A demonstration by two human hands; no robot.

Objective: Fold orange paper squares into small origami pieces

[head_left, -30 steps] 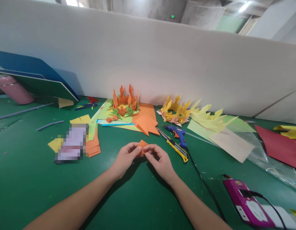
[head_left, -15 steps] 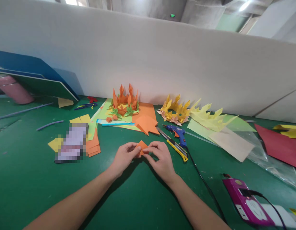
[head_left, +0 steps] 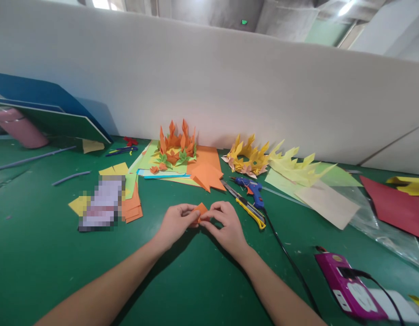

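Observation:
A small folded piece of orange paper [head_left: 201, 208] is held between both hands, just above the green table. My left hand [head_left: 175, 222] pinches its left side between thumb and fingers. On the right side, my right hand [head_left: 226, 226] closes its thumb and fingertips on the lower edge. The fingers hide part of the folds. Behind the hands stands an orange paper crown [head_left: 178, 144] with green leaves, on a stack of coloured sheets. A pointed orange paper piece [head_left: 207, 175] lies in front of it.
To the right lie a yellow utility knife [head_left: 252, 213], a blue glue gun [head_left: 250, 188] with its black cord, and a magenta power strip [head_left: 348, 285]. A yellow paper crown [head_left: 248, 156] stands behind. A blurred-out phone [head_left: 102, 201] and orange slips [head_left: 132, 209] lie left.
My right thumb and fingertips have shifted slightly left and down along the orange paper, which has tilted a little. The left hand has hardly moved.

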